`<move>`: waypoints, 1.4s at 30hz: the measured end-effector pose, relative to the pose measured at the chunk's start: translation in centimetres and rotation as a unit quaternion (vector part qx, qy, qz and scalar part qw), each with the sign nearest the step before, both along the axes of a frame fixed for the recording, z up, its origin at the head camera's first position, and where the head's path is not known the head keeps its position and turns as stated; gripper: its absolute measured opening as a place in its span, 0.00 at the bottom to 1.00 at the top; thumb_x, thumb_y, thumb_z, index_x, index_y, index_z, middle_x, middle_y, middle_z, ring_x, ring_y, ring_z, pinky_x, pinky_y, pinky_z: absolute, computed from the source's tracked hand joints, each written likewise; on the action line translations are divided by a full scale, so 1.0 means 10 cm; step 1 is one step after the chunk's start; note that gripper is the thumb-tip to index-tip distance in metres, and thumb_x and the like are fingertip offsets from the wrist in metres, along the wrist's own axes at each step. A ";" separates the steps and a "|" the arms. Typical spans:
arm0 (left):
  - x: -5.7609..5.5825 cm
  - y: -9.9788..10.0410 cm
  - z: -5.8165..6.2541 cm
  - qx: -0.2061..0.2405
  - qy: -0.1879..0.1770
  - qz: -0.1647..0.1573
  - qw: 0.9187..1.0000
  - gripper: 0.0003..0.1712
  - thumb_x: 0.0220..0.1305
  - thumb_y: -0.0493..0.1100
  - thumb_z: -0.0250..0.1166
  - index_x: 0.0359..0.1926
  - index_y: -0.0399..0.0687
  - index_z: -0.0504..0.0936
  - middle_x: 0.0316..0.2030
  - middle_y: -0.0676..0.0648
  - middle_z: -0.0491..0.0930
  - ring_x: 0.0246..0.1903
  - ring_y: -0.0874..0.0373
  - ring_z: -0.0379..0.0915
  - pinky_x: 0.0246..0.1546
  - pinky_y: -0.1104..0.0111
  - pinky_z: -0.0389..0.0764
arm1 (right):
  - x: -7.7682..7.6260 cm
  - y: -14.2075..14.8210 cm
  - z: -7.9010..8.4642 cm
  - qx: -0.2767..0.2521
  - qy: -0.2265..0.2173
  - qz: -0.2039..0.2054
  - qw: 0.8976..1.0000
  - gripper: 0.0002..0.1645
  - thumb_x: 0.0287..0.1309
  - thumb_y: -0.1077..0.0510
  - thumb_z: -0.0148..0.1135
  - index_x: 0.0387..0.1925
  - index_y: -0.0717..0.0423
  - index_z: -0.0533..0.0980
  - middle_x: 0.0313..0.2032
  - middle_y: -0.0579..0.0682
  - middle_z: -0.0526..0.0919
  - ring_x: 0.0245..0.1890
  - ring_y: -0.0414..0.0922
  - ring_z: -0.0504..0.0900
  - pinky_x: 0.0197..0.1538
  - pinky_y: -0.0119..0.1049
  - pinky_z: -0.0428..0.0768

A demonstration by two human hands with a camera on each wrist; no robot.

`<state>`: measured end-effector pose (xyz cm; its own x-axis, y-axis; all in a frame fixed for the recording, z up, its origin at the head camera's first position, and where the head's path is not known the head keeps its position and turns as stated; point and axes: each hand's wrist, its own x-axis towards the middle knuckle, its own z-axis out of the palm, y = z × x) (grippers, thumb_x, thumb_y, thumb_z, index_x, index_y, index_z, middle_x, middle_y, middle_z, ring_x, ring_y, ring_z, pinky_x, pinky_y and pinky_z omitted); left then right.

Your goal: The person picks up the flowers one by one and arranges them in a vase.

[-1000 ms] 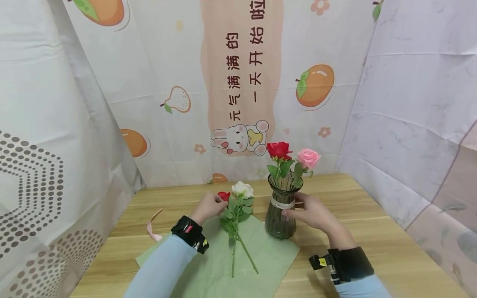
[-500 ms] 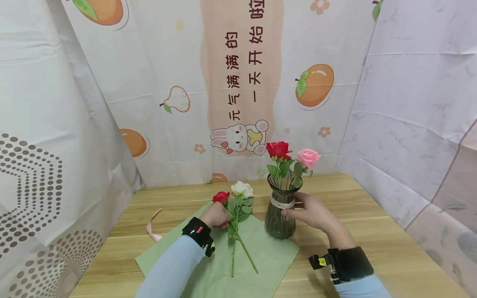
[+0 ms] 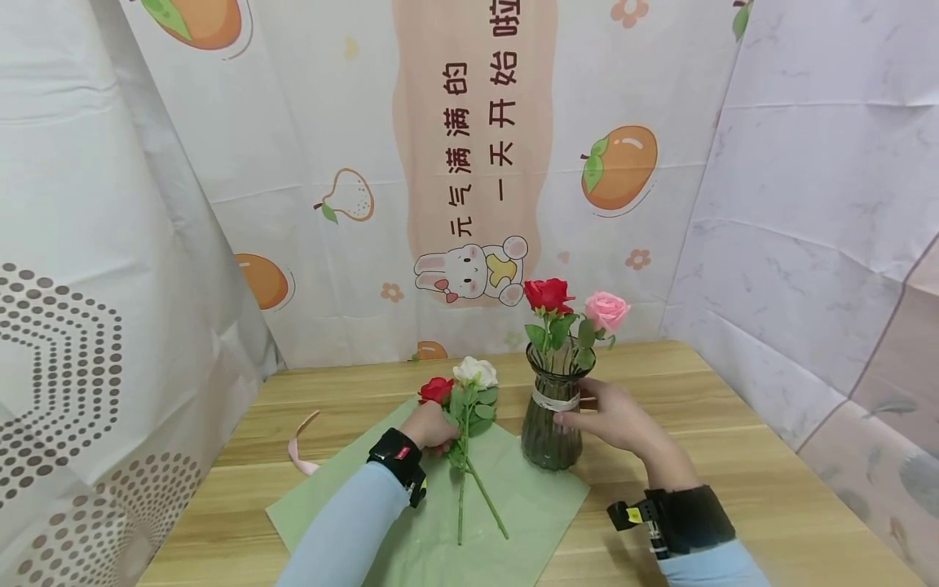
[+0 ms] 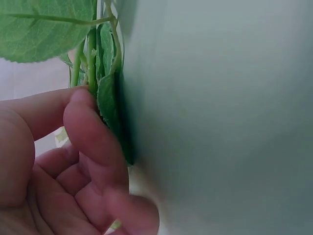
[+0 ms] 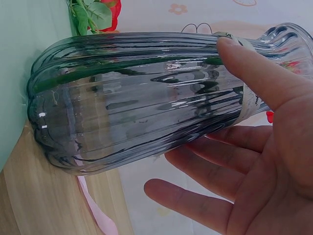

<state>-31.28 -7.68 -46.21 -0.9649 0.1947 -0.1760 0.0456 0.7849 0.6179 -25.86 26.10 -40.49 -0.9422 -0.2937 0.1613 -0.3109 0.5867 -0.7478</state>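
Note:
My left hand (image 3: 428,426) is low over the green sheet, just below the bloom of a red rose (image 3: 436,390). In the left wrist view, the thumb and index finger of the left hand (image 4: 85,142) pinch at a green stem (image 4: 92,58) among leaves. A white rose (image 3: 477,372) lies beside the red one, their stems crossing. My right hand (image 3: 619,417) grips the ribbed glass vase (image 3: 552,436) near its neck, thumb on one side and fingers behind. The vase stands upright, holding another red rose (image 3: 548,295) and a pink rose (image 3: 607,311).
Green wrapping paper (image 3: 506,481) is spread on the wooden table (image 3: 704,424), under the loose roses. A pink ribbon (image 3: 297,455) lies to the left. White tie material (image 3: 555,403) circles the vase neck. Printed cloth (image 3: 330,269) hangs behind the table.
The left hand has moved from the red rose's bloom down and right to its leafy stem, uncovering the bloom. The right hand and vase have stayed in place.

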 end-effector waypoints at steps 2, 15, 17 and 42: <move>0.00 0.01 -0.01 -0.001 -0.001 0.000 1.000 0.22 0.59 0.39 0.68 0.09 0.45 0.79 0.07 0.53 0.72 0.09 0.61 0.69 0.12 0.69 0.65 | 0.01 0.00 0.00 -0.001 -0.001 -0.001 1.000 0.46 0.57 0.42 0.75 0.66 0.66 0.70 0.58 0.62 0.80 0.56 0.62 0.80 0.53 0.51 0.81; -0.09 -0.05 -0.05 0.076 0.075 0.030 0.994 0.10 0.54 0.35 0.63 0.18 0.43 0.78 0.08 0.54 0.71 0.09 0.61 0.67 0.13 0.70 0.64 | 0.01 -0.01 0.00 -0.004 -0.007 0.002 1.000 0.46 0.57 0.42 0.75 0.67 0.66 0.69 0.58 0.63 0.79 0.57 0.62 0.79 0.54 0.52 0.81; -0.07 -0.06 0.03 0.098 0.084 0.034 0.991 0.11 0.55 0.36 0.64 0.18 0.44 0.76 0.08 0.54 0.70 0.09 0.61 0.67 0.14 0.70 0.64 | 0.01 -0.01 -0.01 -0.003 -0.007 0.002 1.000 0.46 0.57 0.42 0.75 0.67 0.65 0.69 0.58 0.62 0.79 0.57 0.62 0.79 0.54 0.52 0.81; 0.00 -0.17 0.54 0.076 0.158 -0.056 0.983 0.12 0.61 0.37 0.69 0.20 0.42 0.82 0.16 0.57 0.71 0.17 0.64 0.63 0.19 0.70 0.64 | 0.02 0.00 -0.03 -0.002 -0.004 -0.002 1.000 0.45 0.57 0.43 0.75 0.66 0.65 0.70 0.57 0.61 0.80 0.56 0.61 0.80 0.53 0.52 0.81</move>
